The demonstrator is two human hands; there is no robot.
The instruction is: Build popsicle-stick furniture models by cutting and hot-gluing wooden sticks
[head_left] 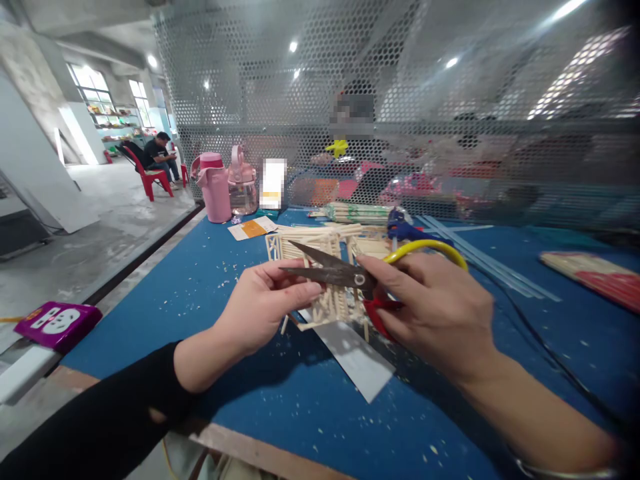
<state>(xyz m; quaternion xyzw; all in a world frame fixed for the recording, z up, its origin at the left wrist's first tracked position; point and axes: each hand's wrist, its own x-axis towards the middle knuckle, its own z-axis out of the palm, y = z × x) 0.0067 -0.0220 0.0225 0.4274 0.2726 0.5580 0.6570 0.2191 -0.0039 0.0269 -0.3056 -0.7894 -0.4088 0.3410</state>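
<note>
My right hand (pixel 435 307) is closed around the handles of a pair of scissors (pixel 345 275), one loop yellow and the other red. The dark blades stand apart and point left, over the fingers of my left hand (pixel 265 300). My left thumb and forefinger are pinched together on what looks like a thin wooden stick, mostly hidden by the blades and fingers. Right behind both hands stands a small frame model (pixel 287 247) built of pale wooden sticks. Under it, a white card (pixel 357 363) lies on the blue tabletop (pixel 200 333).
A pink flask (pixel 215 190), a clear bottle (pixel 243 183) and a blue-handled tool (pixel 407 230) with a black cord stand or lie at the back. Bundled sticks (pixel 360 213) and clear glue sticks (pixel 495 267) lie nearby. A perforated screen (pixel 280 100) closes the far side. A person sits far left.
</note>
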